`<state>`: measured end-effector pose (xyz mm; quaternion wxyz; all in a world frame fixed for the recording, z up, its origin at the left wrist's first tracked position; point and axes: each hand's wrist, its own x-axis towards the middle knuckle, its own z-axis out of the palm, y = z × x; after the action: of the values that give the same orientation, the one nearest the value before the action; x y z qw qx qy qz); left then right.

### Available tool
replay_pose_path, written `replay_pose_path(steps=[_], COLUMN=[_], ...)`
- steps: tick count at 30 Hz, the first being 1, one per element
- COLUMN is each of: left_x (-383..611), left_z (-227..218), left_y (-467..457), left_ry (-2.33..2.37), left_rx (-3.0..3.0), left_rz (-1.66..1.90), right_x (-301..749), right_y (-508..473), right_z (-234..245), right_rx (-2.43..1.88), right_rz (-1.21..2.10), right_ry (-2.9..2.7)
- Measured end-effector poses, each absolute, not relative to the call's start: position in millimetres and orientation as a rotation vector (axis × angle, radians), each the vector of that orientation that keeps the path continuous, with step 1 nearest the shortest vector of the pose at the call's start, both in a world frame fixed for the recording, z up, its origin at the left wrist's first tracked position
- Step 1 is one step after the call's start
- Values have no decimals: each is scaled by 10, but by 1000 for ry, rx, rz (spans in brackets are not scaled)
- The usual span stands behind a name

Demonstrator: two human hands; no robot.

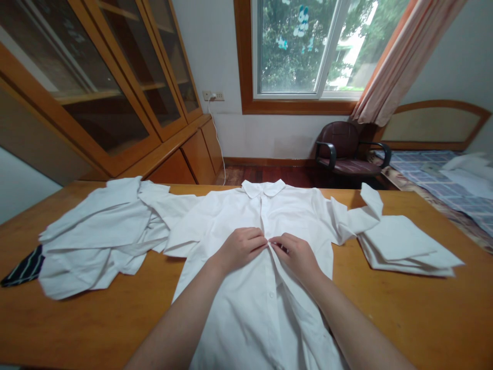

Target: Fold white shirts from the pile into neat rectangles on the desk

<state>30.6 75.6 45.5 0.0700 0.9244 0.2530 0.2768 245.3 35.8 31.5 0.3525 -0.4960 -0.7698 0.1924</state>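
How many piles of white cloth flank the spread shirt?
2: a rumpled heap left of the shirt, a folded pile right of it. More may be hidden underneath.

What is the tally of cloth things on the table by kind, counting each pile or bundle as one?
Spread white button-up shirt: 1
Rumpled white cloth pile: 1
Folded white cloth bundle: 1
Dark striped cloth, partly showing: 1
Total: 4

left hand [242, 248]: bare | right hand [298, 257]: bare | left forearm [184, 313]: bare, tapering wristward | right forearm [352, 313]: bare, likewise tapering
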Motion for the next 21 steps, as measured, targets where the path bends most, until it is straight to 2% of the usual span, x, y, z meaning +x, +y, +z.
replay_pose_path(steps=[21], left_x=[305], left_z=[450], left_y=[757], left_ry=[773], left_rx=[2783], left_rz=[822], right_x=[2445], right_y=[343], right_z=[328], right_rx=[-1325], right_rz=[391], right_ry=[-2061])
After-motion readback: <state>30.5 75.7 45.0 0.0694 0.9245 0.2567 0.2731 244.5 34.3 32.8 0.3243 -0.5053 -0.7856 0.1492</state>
